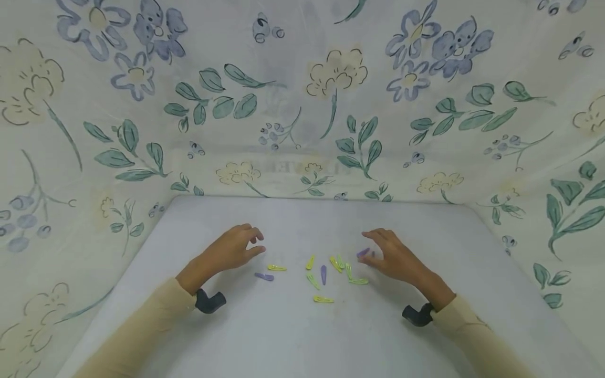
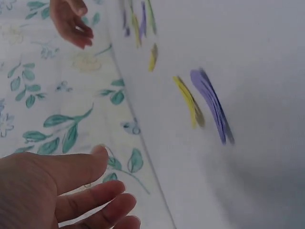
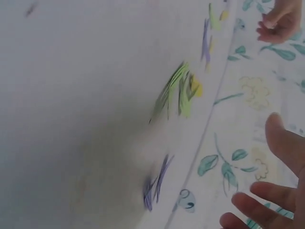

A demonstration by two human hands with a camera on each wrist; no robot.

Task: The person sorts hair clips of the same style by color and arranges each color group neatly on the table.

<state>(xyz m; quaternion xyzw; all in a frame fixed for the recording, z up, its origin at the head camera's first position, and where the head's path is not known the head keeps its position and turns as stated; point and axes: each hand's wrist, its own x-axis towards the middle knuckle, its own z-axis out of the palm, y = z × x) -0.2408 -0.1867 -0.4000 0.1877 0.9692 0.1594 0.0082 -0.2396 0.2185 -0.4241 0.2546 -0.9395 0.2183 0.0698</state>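
Small hair clips in yellow, green and purple lie scattered on a white table. My left hand hovers above the table with loosely bent fingers and holds nothing. Nearest to it are a yellow hair clip and a purple hair clip, both also seen in the left wrist view. On the other side my right hand is held over a purple hair clip, thumb and fingers apart and nothing between them. A second purple piece beside that clip is partly hidden by the hand.
Between the hands lie a purple clip, a green clip and several other yellow and green ones. One yellow clip sits closer to me. Flower-printed cloth rises behind the table and along its sides.
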